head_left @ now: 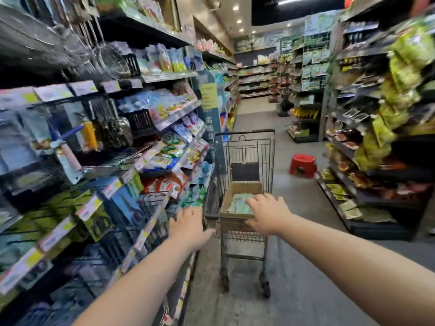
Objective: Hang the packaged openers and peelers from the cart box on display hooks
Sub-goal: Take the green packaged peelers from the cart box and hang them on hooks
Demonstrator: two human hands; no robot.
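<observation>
A wire shopping cart (249, 147) stands in the aisle ahead of me. Inside it sits a brown cardboard box (244, 188) holding pale green packaged items (240, 203). My right hand (267, 214) reaches over the near edge of the box, fingers spread and lying on the green packages. My left hand (189, 225) hangs just left of the cart's near corner with fingers extended, holding nothing. On the left shelving, packaged kitchen tools (68, 151) hang from display hooks at about chest height; the view there is blurred.
Shelves of packaged goods (164, 147) line the left side close to the cart. Snack shelves (386, 137) line the right. A red plastic stool (302, 165) stands on the floor beyond the cart to the right. Grey aisle floor (306, 267) runs on behind it.
</observation>
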